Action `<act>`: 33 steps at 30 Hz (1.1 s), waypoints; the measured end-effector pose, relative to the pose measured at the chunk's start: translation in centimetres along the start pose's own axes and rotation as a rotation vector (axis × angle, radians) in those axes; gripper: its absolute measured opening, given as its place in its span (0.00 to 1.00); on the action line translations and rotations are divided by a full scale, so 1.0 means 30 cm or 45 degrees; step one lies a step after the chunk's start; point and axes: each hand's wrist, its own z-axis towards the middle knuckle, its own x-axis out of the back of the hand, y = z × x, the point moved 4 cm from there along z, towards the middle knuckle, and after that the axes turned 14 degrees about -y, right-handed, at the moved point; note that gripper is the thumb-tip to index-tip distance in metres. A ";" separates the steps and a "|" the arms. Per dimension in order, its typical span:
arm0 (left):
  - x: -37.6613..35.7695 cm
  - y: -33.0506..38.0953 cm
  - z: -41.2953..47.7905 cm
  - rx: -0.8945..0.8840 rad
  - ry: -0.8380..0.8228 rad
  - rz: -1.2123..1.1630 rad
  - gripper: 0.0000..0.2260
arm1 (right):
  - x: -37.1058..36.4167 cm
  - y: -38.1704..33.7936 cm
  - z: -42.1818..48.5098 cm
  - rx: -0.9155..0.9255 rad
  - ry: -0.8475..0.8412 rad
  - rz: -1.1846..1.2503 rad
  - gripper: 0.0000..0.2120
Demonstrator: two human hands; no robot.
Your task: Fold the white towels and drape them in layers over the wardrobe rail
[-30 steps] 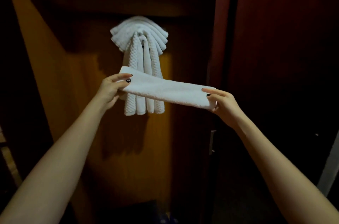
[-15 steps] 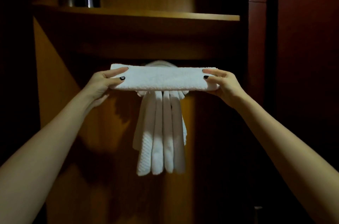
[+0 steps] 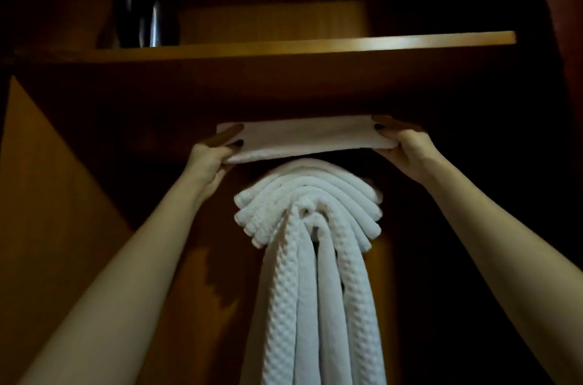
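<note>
A folded white towel is held level just under the wooden shelf. My left hand pinches its left end, thumb in front and fingers behind. My right hand pinches its right end the same way. Directly below the held towel hang several white waffle-weave towels, layered in arcs over the wardrobe rail, their ends falling straight down. The rail itself is hidden under them.
A dark shiny object stands on the shelf at the left. The wardrobe's wooden side panel is on the left and a dark reddish door panel is at the right edge. The interior is dim.
Both hands have raised the folded towel from in front of the hanging towels to just above them, close under the shelf. My view has moved closer and tilted upward.
</note>
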 end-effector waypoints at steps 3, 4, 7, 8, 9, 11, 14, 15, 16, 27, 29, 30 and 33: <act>0.003 -0.060 0.047 0.038 -0.001 -0.042 0.17 | 0.020 0.059 0.056 -0.030 -0.010 -0.027 0.14; 0.004 -0.081 0.054 0.056 -0.011 -0.038 0.16 | 0.027 0.077 0.061 -0.035 -0.011 -0.051 0.14; 0.012 -0.135 0.056 0.069 -0.033 -0.062 0.14 | 0.051 0.115 0.052 -0.037 0.025 -0.110 0.16; 0.013 -0.145 0.051 0.072 -0.034 -0.077 0.14 | 0.057 0.121 0.042 -0.038 0.032 -0.131 0.16; 0.014 -0.155 0.044 0.087 -0.036 -0.089 0.14 | 0.061 0.125 0.029 -0.040 0.038 -0.151 0.17; 0.017 -0.176 0.021 0.124 -0.043 -0.111 0.13 | 0.067 0.142 -0.005 -0.044 0.045 -0.146 0.15; 0.022 -0.206 -0.017 0.146 -0.071 -0.061 0.10 | 0.069 0.188 -0.061 -0.128 0.071 -0.139 0.11; 0.021 -0.213 -0.029 0.162 -0.088 -0.044 0.09 | 0.072 0.208 -0.078 -0.191 0.075 -0.160 0.10; 0.023 -0.217 -0.039 0.183 -0.102 -0.029 0.09 | 0.073 0.228 -0.093 -0.248 0.071 -0.174 0.10; 0.024 -0.167 -0.044 0.267 0.011 0.950 0.16 | 0.057 0.230 -0.099 -0.466 0.062 -0.785 0.06; -0.002 -0.112 -0.054 0.109 0.126 1.381 0.23 | 0.036 0.176 -0.114 -0.308 0.143 -1.129 0.16; -0.028 -0.081 -0.057 0.024 0.142 1.550 0.23 | 0.019 0.146 -0.123 -0.164 0.191 -1.223 0.21; -0.135 -0.040 -0.027 -0.211 -0.200 1.538 0.16 | -0.095 0.081 -0.137 0.159 0.048 -1.260 0.22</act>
